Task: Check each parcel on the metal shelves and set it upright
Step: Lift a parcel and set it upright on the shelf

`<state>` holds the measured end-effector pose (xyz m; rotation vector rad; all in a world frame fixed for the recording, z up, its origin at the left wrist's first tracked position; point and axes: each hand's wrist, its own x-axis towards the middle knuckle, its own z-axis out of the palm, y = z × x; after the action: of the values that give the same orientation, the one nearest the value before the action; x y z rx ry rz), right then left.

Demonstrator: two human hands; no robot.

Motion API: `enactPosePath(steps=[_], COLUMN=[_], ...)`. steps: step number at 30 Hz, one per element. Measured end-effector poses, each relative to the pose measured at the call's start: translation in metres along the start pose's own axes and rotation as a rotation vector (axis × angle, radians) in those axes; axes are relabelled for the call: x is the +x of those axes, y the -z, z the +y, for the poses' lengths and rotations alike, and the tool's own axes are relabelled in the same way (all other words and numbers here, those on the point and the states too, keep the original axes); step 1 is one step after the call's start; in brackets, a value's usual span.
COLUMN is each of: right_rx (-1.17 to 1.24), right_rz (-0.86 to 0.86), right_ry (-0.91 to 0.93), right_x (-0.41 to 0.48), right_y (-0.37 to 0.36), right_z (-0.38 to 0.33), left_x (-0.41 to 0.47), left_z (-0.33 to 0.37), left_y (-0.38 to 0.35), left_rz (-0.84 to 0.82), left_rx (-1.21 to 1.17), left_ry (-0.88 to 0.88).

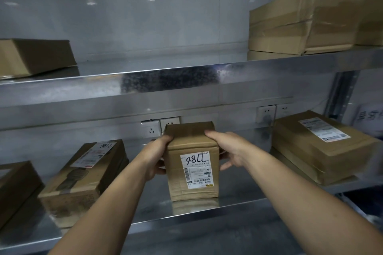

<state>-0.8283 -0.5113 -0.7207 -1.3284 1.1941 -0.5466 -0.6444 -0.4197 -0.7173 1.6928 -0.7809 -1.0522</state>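
Both hands are on one box [176, 184], which stands on end between them near the front edge of the lower shelf [145, 213]. The left hand [156, 158] grips its left side, fingers curled round the back and thumb on the top edge; the right hand [230, 151] holds the right side the same way. The box's label [195, 170] faces the person and reads upside down. Just left of the left hand a flat parcel [83, 178] lies with its sticker up, and a dark parcel [14, 186] lies further left. Right of the right hand a wide parcel [319, 151] lies flat. Behind the hands are wall sockets [151, 129]. Above them, the upper shelf [165, 83] carries a low box [37, 56] at far left and a stack [290, 25] at far right.
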Motion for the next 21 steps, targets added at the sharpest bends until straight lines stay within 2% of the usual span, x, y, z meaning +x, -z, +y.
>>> enactPosePath(steps=[21], right_rx=[-0.13], right_rz=[0.04], right_ry=[0.067], right_x=[0.0], right_y=[-0.007], right_z=[-0.01], left_x=[0.01], left_z=[0.001], left_y=[-0.007], left_rz=[0.058], left_rx=[0.094], left_ry=[-0.047])
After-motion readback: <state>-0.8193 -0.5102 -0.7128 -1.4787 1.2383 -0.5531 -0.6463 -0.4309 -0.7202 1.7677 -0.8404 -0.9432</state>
